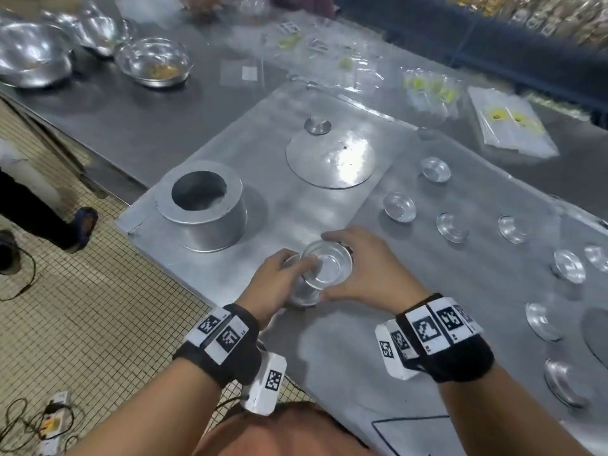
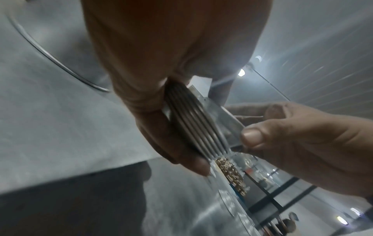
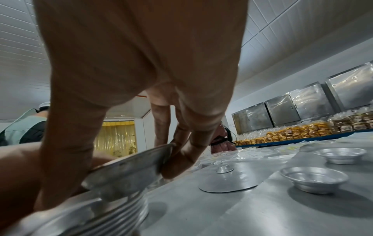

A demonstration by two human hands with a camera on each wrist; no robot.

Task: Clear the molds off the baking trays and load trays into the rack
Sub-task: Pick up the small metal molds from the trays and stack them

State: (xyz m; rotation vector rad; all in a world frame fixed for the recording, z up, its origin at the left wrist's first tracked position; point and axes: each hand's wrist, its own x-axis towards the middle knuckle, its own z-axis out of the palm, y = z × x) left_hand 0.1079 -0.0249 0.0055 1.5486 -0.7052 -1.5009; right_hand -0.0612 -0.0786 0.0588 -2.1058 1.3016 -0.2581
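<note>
My left hand grips a stack of nested small metal molds, whose ribbed rims show in the left wrist view. My right hand holds one mold tilted over the top of that stack, thumb and fingers on its rim. Both hands are above the near edge of the left baking tray. Several loose molds lie spread on the right baking tray; two molds are in the right wrist view.
A tall round metal tin and a domed lid with a knob stand on the left tray. Metal bowls and plastic bags lie on the steel table behind. Another person's feet are on the tiled floor at left.
</note>
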